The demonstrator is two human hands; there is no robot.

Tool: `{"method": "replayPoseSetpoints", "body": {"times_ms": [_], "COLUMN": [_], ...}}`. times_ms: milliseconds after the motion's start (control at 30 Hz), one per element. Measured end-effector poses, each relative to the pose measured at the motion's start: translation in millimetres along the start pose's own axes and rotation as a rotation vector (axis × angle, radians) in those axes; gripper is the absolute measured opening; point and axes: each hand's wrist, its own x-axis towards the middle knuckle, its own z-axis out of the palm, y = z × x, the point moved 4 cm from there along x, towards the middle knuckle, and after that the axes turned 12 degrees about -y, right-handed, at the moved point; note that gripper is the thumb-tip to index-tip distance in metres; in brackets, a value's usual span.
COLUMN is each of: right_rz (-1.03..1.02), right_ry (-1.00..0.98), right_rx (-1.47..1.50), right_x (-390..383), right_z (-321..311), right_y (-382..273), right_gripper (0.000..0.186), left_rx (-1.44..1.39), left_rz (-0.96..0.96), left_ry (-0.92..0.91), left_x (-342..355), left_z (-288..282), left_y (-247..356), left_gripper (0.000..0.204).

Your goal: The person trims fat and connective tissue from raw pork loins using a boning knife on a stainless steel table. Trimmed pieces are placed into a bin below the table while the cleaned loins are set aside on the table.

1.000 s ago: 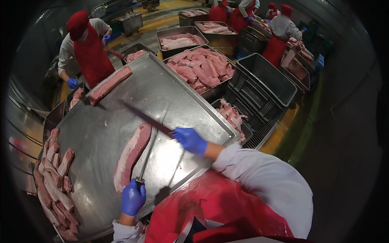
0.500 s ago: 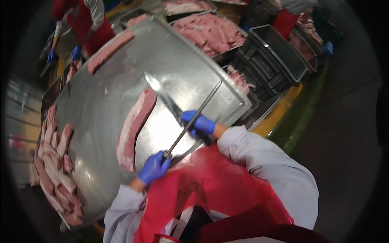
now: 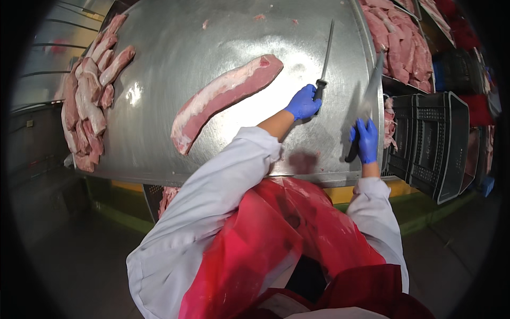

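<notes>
My left hand [image 3: 304,103] in a blue glove is closed on the black handle of a sharpening steel [image 3: 328,50], its rod pointing away from me over the steel table [image 3: 143,138]. My right hand [image 3: 364,139], also gloved, grips a knife [image 3: 373,80] near the table's right edge; its blade points away, slightly blurred. A long strip of pink meat with white fat [image 3: 223,101] lies left of my left hand. A pile of smaller meat pieces [image 3: 87,109] is at the table's left end.
A tub of meat [image 3: 398,42] stands beyond the right edge, with dark perforated crates [image 3: 441,143] nearer me and meat scraps [image 3: 389,119] beside them. Red clothing [image 3: 475,109] shows at the far right. More meat [image 3: 167,199] sits in a container below the near edge.
The view has swung round and down toward the table. The steel and knife, which crossed half a second ago, are now apart, with my right hand farther right.
</notes>
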Motion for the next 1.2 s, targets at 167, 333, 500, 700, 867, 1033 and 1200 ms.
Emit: {"method": "replayPoseSetpoints", "body": {"times_ms": [167,333,500,700,867,1033,1200], "right_rz": [0.137,-0.078,0.01,-0.061,0.16,0.105,0.344], "right_ry": [-0.269,-0.341,-0.378,-0.305,-0.347,-0.308,-0.492], "right_rx": [-0.167,-0.714,-0.799,-0.855,-0.757,-0.803,-0.586], "right_x": [96,181,161,129,60,77,-63], "right_z": [128,208,215,206,230,235,190], "right_y": [-7,-15,-18,12,-1,0,4], "right_gripper": [0.052,0.072,0.073,0.07,0.07,0.068,0.075], "left_rx": [0.195,0.65,0.691,0.691,0.695,0.713,0.745], "left_rz": [0.267,0.204,0.027,0.011,-0.023,0.039,-0.004], "left_ry": [0.338,0.673,0.506,0.461,0.473,0.48,0.545], "left_x": [-88,-182,-198,-183,-191,-184,-183], "left_z": [-78,-178,-212,-215,-214,-214,-206], "left_y": [-26,-87,-120,-126,-132,-131,-124], "left_gripper": [0.031,0.042,0.059,0.059,0.059,0.058,0.053]}}
